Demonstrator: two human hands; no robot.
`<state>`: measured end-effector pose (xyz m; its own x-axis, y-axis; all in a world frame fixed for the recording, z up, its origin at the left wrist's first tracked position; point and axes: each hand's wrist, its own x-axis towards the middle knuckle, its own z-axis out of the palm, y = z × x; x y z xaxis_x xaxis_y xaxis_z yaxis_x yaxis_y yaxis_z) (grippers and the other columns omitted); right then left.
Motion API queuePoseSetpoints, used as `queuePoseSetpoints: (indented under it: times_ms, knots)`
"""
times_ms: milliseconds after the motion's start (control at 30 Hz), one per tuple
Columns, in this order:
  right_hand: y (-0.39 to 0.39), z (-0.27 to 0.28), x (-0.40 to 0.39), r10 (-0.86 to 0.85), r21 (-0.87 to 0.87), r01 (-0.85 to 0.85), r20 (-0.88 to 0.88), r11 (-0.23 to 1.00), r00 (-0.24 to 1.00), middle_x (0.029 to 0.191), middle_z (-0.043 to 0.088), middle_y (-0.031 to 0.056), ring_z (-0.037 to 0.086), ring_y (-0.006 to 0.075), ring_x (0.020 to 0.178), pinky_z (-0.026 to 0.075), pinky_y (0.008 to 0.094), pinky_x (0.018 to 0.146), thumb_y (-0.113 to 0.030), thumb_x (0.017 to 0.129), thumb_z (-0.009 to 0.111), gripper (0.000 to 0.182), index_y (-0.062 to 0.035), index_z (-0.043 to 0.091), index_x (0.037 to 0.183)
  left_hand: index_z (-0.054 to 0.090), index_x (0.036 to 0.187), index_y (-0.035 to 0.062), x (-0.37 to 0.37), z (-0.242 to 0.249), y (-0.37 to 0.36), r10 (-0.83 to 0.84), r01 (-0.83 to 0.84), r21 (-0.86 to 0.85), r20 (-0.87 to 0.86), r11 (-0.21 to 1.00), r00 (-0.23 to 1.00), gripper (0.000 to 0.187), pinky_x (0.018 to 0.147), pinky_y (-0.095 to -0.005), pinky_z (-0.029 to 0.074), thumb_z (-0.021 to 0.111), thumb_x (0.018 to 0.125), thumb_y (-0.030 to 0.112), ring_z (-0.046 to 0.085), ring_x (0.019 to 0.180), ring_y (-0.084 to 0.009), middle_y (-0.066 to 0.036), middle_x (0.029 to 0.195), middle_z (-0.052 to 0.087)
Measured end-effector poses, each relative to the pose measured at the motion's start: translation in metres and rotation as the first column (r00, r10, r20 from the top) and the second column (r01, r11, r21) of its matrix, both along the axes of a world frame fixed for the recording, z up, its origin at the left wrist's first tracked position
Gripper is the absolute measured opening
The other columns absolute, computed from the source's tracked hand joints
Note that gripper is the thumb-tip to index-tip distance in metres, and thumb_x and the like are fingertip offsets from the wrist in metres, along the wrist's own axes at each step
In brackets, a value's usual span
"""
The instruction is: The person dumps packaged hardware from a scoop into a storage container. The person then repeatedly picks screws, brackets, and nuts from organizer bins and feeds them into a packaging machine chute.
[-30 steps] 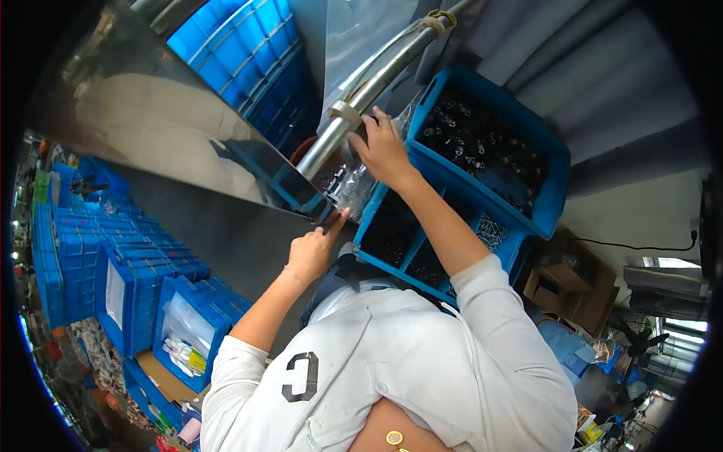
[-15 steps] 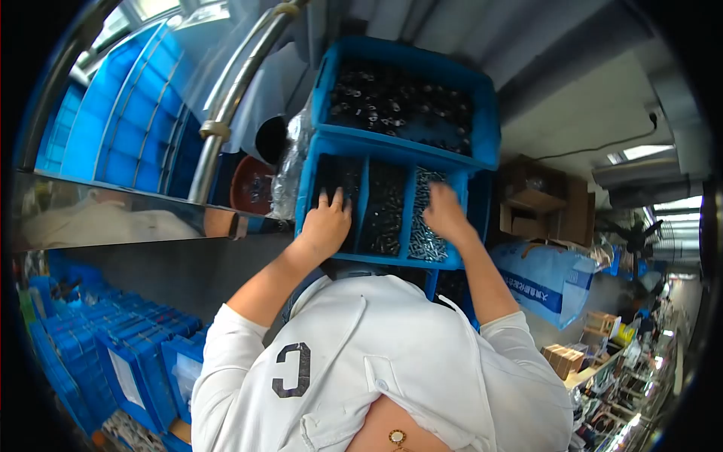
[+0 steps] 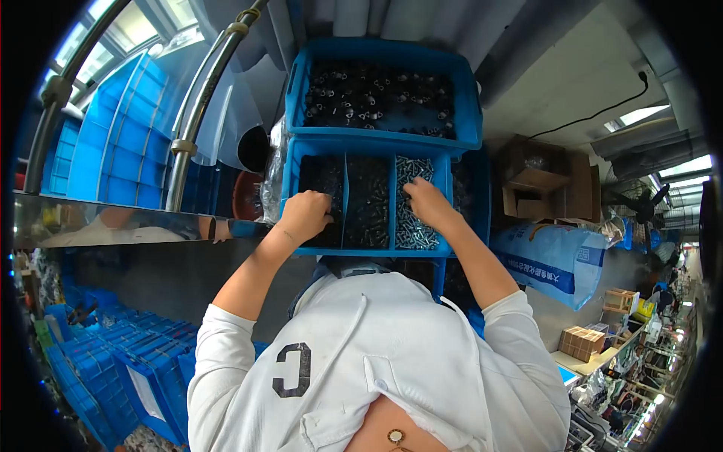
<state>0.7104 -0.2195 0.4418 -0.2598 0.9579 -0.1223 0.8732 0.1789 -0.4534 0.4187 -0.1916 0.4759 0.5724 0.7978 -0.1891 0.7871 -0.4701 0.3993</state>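
Observation:
A blue divided bin (image 3: 369,253) lies in front of me with three compartments. My left hand (image 3: 306,216) is over the left compartment, its fingers curled in at small black parts (image 3: 320,175); what they hold is hidden. In the middle compartment lie dark screws (image 3: 369,203). Over the right compartment, my right hand (image 3: 428,202) has its fingertips pinched together among silver screws (image 3: 414,233). Whatever is in that pinch is too small to make out.
Behind stands another blue bin (image 3: 384,135) of black parts with metal rings. A metal rail (image 3: 215,83) rises at left near a reddish bowl (image 3: 247,194). Stacked blue crates (image 3: 113,361) fill the lower left. At right are a cardboard box (image 3: 538,177) and a blue-white sack (image 3: 546,260).
My left hand has gone from spread fingers to curled ones over the black parts. My right hand stays at the silver screws. The whole view has shifted slightly.

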Motion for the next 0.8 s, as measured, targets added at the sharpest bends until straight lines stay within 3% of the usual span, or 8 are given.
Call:
queuePoseSetpoints:
  times_ms: [200, 267, 333, 467, 567, 667, 767, 800]
  knots:
    - [-0.008, 0.047, 0.009, -0.217, -0.167, 0.157, -0.457, 0.973, 0.863, 0.087, 0.062, 0.0118, 0.063, 0.0232, 0.076, 0.052, 0.0362, 0.070, -0.007, 0.080, 0.066, 0.013, -0.0002, 0.063, 0.090, 0.067, 0.089, 0.0026, -0.019, 0.007, -0.007, 0.139, -0.122, -0.095, 0.197, 0.988, 0.970, 0.018, 0.067, -0.0405, 0.051, 0.069, 0.075, 0.015, 0.064, 0.072, -0.0349, -0.018, 0.079, 0.066]
    - [-0.016, 0.052, 0.013, -0.482, -0.480, 0.128, -0.756, 0.868, 0.443, 0.086, 0.063, 0.0069, 0.061, 0.0163, 0.070, 0.052, 0.0280, 0.064, -0.008, 0.084, 0.065, 0.013, 0.0006, 0.062, 0.093, 0.066, 0.095, 0.0025, -0.016, -0.002, -0.012, 0.107, -0.107, -0.014, 0.190, 0.994, 0.976, 0.022, 0.068, -0.0418, 0.051, 0.068, 0.076, 0.014, 0.064, 0.074, -0.0356, -0.020, 0.080, 0.066]
    - [-0.022, 0.054, 0.018, -0.704, -0.704, -0.045, -0.704, 0.709, -0.090, 0.087, 0.062, 0.0062, 0.061, 0.0162, 0.072, 0.051, 0.0256, 0.064, -0.007, 0.085, 0.063, 0.014, 0.0009, 0.061, 0.096, 0.067, 0.095, 0.0031, 0.003, -0.003, -0.019, 0.100, -0.101, 0.001, -0.128, 0.995, 0.987, 0.020, 0.069, -0.0426, 0.052, 0.063, 0.076, 0.007, 0.064, 0.077, -0.0360, -0.020, 0.080, 0.065]
    - [-0.020, 0.057, 0.007, -0.826, -0.651, -0.509, -0.460, 0.563, -0.324, 0.074, 0.051, 0.0027, 0.046, 0.0101, 0.061, 0.040, 0.0214, 0.051, -0.018, 0.091, 0.053, 0.018, -0.0009, 0.058, 0.095, 0.069, 0.074, 0.0061, 0.024, -0.027, -0.019, -0.003, 0.031, 0.109, -0.245, 0.994, 0.969, 0.009, 0.067, -0.0383, 0.055, 0.061, 0.072, 0.003, 0.067, 0.079, -0.0308, -0.016, 0.080, 0.067]
    - [0.007, 0.070, 0.016, -0.833, -0.719, -0.447, -0.539, 0.532, -0.126, 0.059, 0.036, -0.0032, 0.032, 0.0062, 0.050, 0.025, 0.0206, 0.041, -0.020, 0.092, 0.049, 0.020, -0.0042, 0.055, 0.083, 0.065, 0.079, 0.0028, 0.011, -0.016, -0.014, 0.011, 0.002, 0.079, -0.162, 0.997, 0.987, 0.008, 0.069, -0.0386, 0.054, 0.060, 0.073, 0.002, 0.065, 0.082, -0.0313, -0.016, 0.086, 0.065]
    - [0.046, 0.086, 0.028, -0.738, -0.753, -0.206, -0.656, 0.625, 0.158, 0.051, 0.028, -0.0064, 0.026, 0.0044, 0.044, 0.020, 0.0213, 0.038, -0.024, 0.092, 0.051, 0.025, -0.0069, 0.053, 0.074, 0.057, 0.079, -0.0003, -0.004, 0.000, -0.014, 0.140, -0.153, 0.016, 0.327, 0.988, 0.935, 0.004, 0.065, -0.0360, 0.052, 0.058, 0.075, 0.001, 0.064, 0.073, -0.0301, -0.015, 0.080, 0.063]
    - [0.090, 0.090, 0.047, -0.611, -0.664, -0.130, -0.734, 0.736, 0.296, 0.052, 0.029, -0.0069, 0.026, 0.0035, 0.044, 0.018, 0.0204, 0.038, -0.025, 0.092, 0.052, 0.027, -0.0086, 0.052, 0.070, 0.053, 0.081, 0.0024, -0.017, 0.025, -0.018, 0.629, -0.172, -0.702, 0.466, 0.691, 0.622, 0.002, 0.058, -0.0274, 0.049, 0.052, 0.082, 0.002, 0.060, 0.066, -0.0167, -0.009, 0.077, 0.061]
    - [0.106, 0.089, 0.050, -0.563, -0.631, -0.089, -0.740, 0.771, 0.369, 0.053, 0.030, -0.0072, 0.024, 0.0027, 0.044, 0.017, 0.0196, 0.038, -0.025, 0.093, 0.051, 0.027, -0.0092, 0.052, 0.072, 0.053, 0.080, 0.0031, -0.019, 0.024, -0.018, 0.710, -0.112, -0.779, 0.490, 0.617, 0.506, 0.003, 0.057, -0.0255, 0.048, 0.051, 0.082, 0.003, 0.058, 0.065, -0.0143, -0.007, 0.076, 0.060]
